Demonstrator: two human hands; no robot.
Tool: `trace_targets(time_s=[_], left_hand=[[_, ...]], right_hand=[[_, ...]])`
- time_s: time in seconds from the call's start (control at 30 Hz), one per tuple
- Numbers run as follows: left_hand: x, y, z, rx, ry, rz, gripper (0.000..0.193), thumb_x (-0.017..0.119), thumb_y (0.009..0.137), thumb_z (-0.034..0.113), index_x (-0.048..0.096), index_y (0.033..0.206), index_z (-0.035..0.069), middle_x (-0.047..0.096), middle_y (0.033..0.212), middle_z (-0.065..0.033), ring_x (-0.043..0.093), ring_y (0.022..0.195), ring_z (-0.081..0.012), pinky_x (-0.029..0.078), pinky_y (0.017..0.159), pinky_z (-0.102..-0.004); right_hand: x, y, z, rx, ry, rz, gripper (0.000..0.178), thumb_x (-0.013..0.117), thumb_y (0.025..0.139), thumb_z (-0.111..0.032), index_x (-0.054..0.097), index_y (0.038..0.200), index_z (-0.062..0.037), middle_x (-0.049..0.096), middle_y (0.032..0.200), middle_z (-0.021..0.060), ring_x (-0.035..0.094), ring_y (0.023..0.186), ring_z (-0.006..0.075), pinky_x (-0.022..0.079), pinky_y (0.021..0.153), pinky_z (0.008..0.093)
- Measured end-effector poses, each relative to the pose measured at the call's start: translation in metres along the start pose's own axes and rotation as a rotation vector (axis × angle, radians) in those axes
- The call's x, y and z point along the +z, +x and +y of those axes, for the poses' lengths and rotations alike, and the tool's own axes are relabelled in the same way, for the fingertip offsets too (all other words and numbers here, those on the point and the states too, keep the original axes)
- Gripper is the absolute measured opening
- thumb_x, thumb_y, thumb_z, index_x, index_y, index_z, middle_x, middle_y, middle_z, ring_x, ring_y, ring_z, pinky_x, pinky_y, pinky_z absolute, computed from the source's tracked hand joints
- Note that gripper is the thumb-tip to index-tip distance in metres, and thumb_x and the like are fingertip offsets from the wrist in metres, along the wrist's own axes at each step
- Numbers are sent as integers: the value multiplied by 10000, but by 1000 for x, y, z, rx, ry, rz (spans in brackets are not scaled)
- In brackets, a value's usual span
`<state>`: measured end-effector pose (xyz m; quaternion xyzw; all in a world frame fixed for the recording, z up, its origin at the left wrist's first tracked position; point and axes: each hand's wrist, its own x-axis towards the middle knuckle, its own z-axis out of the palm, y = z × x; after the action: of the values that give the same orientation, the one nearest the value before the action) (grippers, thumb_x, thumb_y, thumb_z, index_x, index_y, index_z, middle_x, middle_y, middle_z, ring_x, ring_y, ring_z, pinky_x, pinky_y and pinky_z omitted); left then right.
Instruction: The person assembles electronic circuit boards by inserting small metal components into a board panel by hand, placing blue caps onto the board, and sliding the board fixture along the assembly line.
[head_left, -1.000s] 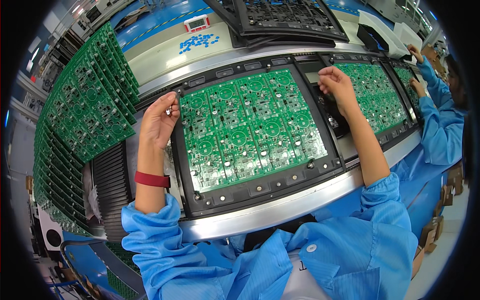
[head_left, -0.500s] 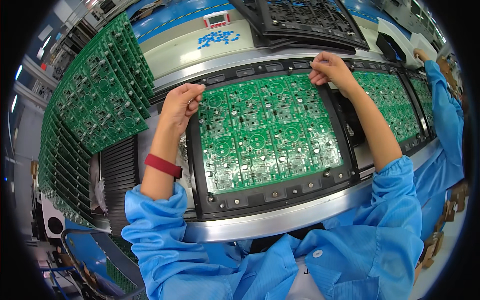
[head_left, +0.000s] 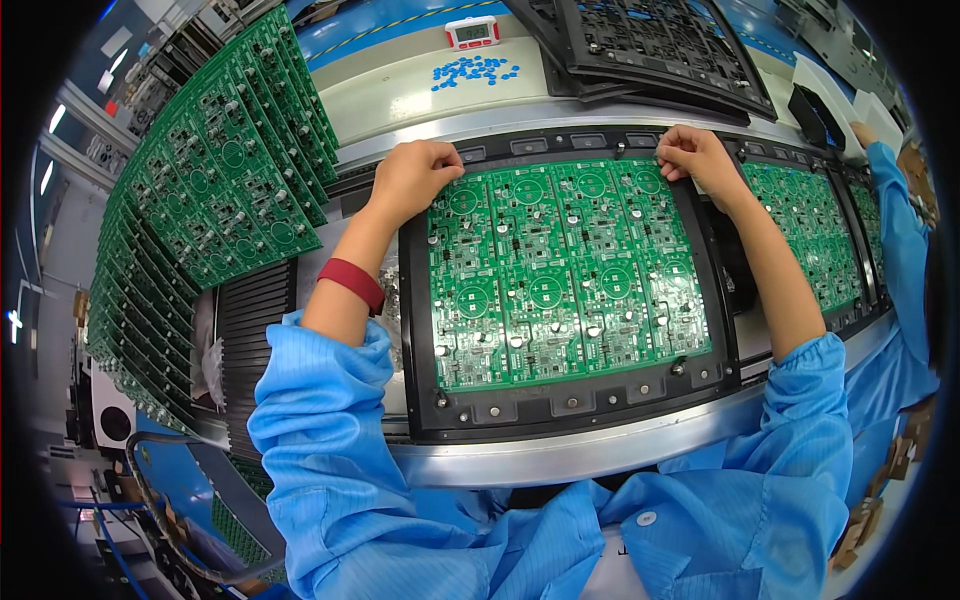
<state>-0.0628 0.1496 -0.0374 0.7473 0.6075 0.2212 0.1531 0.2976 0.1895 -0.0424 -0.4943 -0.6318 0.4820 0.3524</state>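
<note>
A green circuit board panel (head_left: 560, 285) with many small parts lies flat in a black carrier frame (head_left: 540, 425) in front of me. My left hand (head_left: 412, 180), a red band on its wrist, is at the panel's far left corner with its fingers bent together and the back of the hand upward. At the far right corner my right hand (head_left: 700, 165) has thumb and fingers pinched together over the frame's edge. Whatever lies under the fingertips of either hand is hidden. Small dark knobs (head_left: 678, 368) show at the near corners of the frame.
Upright green panels (head_left: 215, 185) stand in a black slotted rack (head_left: 258, 320) on the left. Behind are blue pieces (head_left: 475, 72), a red-and-white timer (head_left: 472, 33) and stacked black frames (head_left: 650, 45). Further right lies another loaded carrier (head_left: 805, 235); a co-worker's blue sleeve (head_left: 905, 230) is beyond.
The view has shifted, so the scene sits further right. My left hand has turned over, with its fingertips now at the panel's far left corner. My right hand stays near the far right corner.
</note>
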Motion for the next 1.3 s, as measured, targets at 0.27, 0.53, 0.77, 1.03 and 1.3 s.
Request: trace_targets(time_s=[0.27, 0.53, 0.77, 1.03, 1.3], left_hand=[[-4, -4, 13, 95, 187, -52, 92, 585, 715, 152, 643, 730, 83, 578, 610, -18, 509, 541, -204, 413, 547, -307], [5, -7, 8, 111, 90, 118, 113, 567, 761, 143, 635, 722, 61, 581, 626, -26, 513, 566, -180, 419, 557, -284], [-8, -21, 3, -336, -1153, -35, 173, 467, 811, -11, 533, 967, -49, 526, 760, -69, 415, 559, -55, 294, 451, -147], [-8, -21, 4, -318, -1368, -113, 163, 497, 839, 61, 538, 957, -43, 514, 694, -44, 360, 478, -23, 231, 384, -127], [-12, -21, 7, -358, -1352, -64, 181, 526, 861, 141, 577, 892, -30, 484, 623, -7, 297, 417, -7, 193, 347, -131]], right_hand=[[1, 0, 0, 31, -60, -3, 47, 520, 812, -45, 560, 813, -20, 544, 686, 34, 495, 575, 75, 428, 547, 162], [-3, 2, 3, -37, -97, -15, 40, 537, 794, -54, 572, 791, -34, 535, 642, 14, 471, 533, 65, 395, 497, 166], [-3, 6, 5, -229, -437, -38, 22, 572, 753, -39, 586, 740, -50, 520, 602, 2, 441, 505, 82, 366, 483, 205], [-1, 5, 0, -281, -521, -40, 16, 576, 747, -28, 579, 737, -40, 514, 630, 19, 442, 515, 100, 370, 499, 217], [-4, 13, 8, -538, -700, -57, 44, 587, 711, -27, 579, 751, -45, 520, 726, 40, 464, 597, 172, 386, 586, 274]])
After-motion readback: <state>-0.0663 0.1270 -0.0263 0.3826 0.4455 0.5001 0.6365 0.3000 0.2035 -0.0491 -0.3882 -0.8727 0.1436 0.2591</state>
